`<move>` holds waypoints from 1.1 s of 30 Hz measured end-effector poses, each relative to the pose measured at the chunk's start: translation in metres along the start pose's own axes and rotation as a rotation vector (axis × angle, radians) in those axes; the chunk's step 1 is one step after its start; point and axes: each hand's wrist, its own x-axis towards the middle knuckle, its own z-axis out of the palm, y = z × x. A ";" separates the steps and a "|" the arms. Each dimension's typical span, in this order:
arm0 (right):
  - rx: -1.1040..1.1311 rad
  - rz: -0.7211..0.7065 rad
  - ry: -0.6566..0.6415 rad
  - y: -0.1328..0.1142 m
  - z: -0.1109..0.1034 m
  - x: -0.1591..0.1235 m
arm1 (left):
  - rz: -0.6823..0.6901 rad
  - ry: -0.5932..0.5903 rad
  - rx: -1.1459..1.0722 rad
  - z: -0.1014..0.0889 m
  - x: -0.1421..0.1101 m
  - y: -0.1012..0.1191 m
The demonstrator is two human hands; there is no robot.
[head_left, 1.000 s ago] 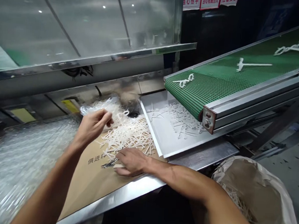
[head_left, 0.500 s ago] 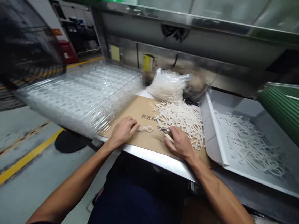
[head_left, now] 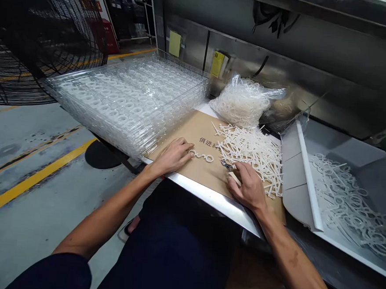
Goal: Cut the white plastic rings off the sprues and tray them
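Note:
My left hand (head_left: 175,155) is closed on one end of a white plastic part with rings (head_left: 207,158), low over the cardboard sheet (head_left: 197,127). Its free ring points right, toward the tool. In my right hand (head_left: 248,185) is a pair of cutting pliers (head_left: 228,165), pale-handled, with the jaws pointing left. Just beyond that hand lies a heap of thin white plastic sticks (head_left: 255,151). To the left of my left hand stands a stack of clear plastic trays (head_left: 137,127), whose top tray holds rows of white ringed parts.
A clear bag of white parts (head_left: 244,104) sits behind the heap. At the right, a light grey bin (head_left: 305,170) contains tangled ringed parts (head_left: 351,199). A large black fan (head_left: 55,33) stands at far left. The metal table edge (head_left: 205,200) runs before me.
The view has swung left, away from the green conveyor. My left hand has moved down from near the bag to the cardboard and now holds a ringed part. My right hand still holds the pliers.

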 end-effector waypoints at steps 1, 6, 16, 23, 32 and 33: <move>-0.003 -0.005 -0.001 0.000 0.000 -0.001 | 0.004 -0.002 -0.007 0.001 0.001 0.001; -0.021 -0.033 -0.007 0.000 0.000 -0.003 | 0.027 0.005 -0.044 0.005 0.003 0.005; 0.014 -0.079 0.003 0.007 0.003 -0.006 | -0.018 0.022 -0.036 0.006 -0.001 0.010; 0.026 -0.030 -0.004 0.016 0.005 -0.004 | -0.019 0.047 -0.070 0.006 -0.001 0.011; 0.028 -0.005 0.024 0.026 0.006 -0.002 | -0.018 0.078 -0.083 0.010 -0.002 0.006; 0.026 -0.008 0.027 0.027 0.007 -0.002 | -0.022 0.084 -0.082 0.011 -0.002 0.006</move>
